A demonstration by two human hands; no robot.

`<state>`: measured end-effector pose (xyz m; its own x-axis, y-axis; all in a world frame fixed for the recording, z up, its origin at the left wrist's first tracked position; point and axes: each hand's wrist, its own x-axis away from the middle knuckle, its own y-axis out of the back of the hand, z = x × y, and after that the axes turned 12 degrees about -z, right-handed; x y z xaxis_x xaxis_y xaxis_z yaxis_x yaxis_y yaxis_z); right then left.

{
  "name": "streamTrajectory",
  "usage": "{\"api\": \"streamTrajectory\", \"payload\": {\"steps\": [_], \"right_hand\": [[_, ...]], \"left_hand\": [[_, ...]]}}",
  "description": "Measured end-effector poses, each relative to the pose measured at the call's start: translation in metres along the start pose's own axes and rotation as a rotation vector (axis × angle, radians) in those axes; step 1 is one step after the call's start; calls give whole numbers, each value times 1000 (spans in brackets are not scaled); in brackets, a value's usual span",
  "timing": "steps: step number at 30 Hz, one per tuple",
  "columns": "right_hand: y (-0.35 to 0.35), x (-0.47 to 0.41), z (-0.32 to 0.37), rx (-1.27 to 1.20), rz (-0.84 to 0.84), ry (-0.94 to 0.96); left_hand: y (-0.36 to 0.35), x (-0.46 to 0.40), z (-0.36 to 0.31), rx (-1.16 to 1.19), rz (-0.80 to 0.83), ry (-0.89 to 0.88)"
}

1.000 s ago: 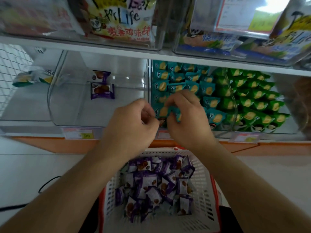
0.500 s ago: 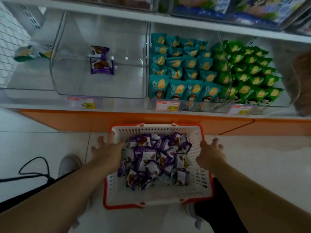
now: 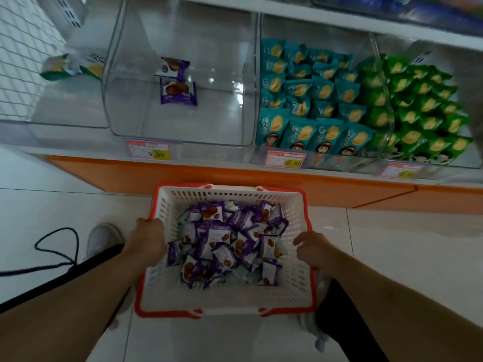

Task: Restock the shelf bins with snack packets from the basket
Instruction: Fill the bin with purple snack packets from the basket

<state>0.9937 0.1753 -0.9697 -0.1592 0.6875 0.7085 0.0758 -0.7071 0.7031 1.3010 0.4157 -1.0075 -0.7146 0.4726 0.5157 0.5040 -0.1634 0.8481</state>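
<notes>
The shelf (image 3: pixel 235 167) was big and held clear bins. One clear bin (image 3: pixel 180 74) had only two purple packets (image 3: pixel 177 84) inside. Next to it sat teal packets (image 3: pixel 311 100) and green packets (image 3: pixel 423 105). The basket (image 3: pixel 227 296) stood on the floor (image 3: pixel 392 244) below the shelf, with many purple snack packets (image 3: pixel 227 241) in it. The left hand (image 3: pixel 146 244) gripped the basket's left rim, fingers curled over it. The right hand (image 3: pixel 316 250) was at the right rim, fingers curled; I cannot tell if they held it.

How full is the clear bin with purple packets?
Nearly empty: the clear bin holds only two purple packets.
</notes>
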Motion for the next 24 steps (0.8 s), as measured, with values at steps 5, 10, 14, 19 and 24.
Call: {"api": "streamTrajectory", "payload": {"steps": [5,10,14,19,24], "right_hand": [[-18,12,55,-7,50,70],[-34,13,78,-8,87,64],[-39,15,84,-102,88,-42],[-20,53,105,71,-10,34],[-16,96,132,92,-179,184]], "left_hand": [[32,-19,52,236,11,137],[42,-23,84,443,-32,147],[54,-25,98,490,28,148],[90,6,73,229,22,-10],[100,37,27,386,29,-283]]}}
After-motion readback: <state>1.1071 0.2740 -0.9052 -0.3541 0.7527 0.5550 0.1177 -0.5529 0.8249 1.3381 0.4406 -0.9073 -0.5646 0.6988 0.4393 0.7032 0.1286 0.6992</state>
